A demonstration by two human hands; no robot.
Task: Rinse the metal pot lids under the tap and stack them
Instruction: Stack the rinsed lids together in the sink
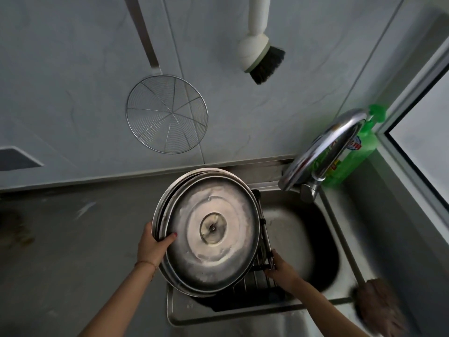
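Observation:
A big round metal pot lid [211, 239] faces me with its underside up, tilted over the left part of the sink. Behind it sits a second metal lid [167, 190], only its upper-left rim showing. My left hand [153, 246] grips the left rims of both lids, thumb on the front one. My right hand [279, 268] holds the right edge of a dark wire drain rack [263, 229] that lies across the sink under the lids. The chrome tap [323, 147] arches over the sink's back right; no water is visibly running.
The steel sink [301, 239] is dark inside. A green dish soap bottle [359, 147] stands behind the tap. A wire skimmer [167, 113] and a white dish brush [257, 47] hang on the wall. A brownish cloth [379, 307] lies at the sink's right front. Grey counter spreads left.

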